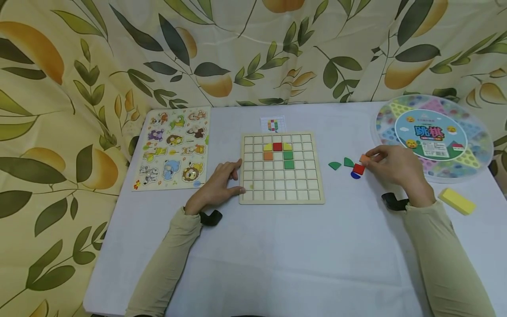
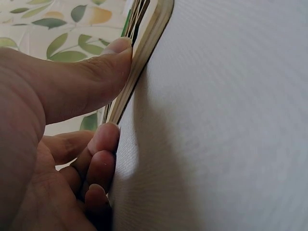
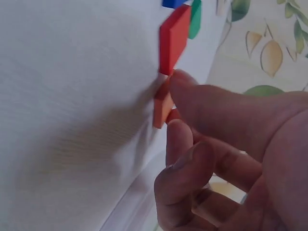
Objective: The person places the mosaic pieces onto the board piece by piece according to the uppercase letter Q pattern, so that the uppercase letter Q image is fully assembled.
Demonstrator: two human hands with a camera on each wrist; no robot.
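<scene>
A wooden grid board [image 1: 282, 180] holds yellow, red, orange and green pieces in its upper cells. My left hand [image 1: 218, 184] rests at the board's left side, its thumb [image 2: 91, 79] touching the edge and index finger spread farther up. To the right of the board, my right hand [image 1: 394, 167] pinches an orange square tile [image 3: 163, 103] between thumb and fingers. Right beside that tile are a red square tile [image 1: 358, 169] and a blue rounded piece [image 1: 355, 175]. Two green curved pieces lie nearby, one green piece [image 1: 334, 165] farther left and another green piece [image 1: 348, 162] closer.
Behind the board lies a small pattern card [image 1: 272, 124]. An animal picture board [image 1: 172, 149] is at the left. A round game box [image 1: 431, 132] sits at the back right, near a yellow block [image 1: 457, 201]. Patterned cloth [image 1: 253, 53] hangs behind the white table.
</scene>
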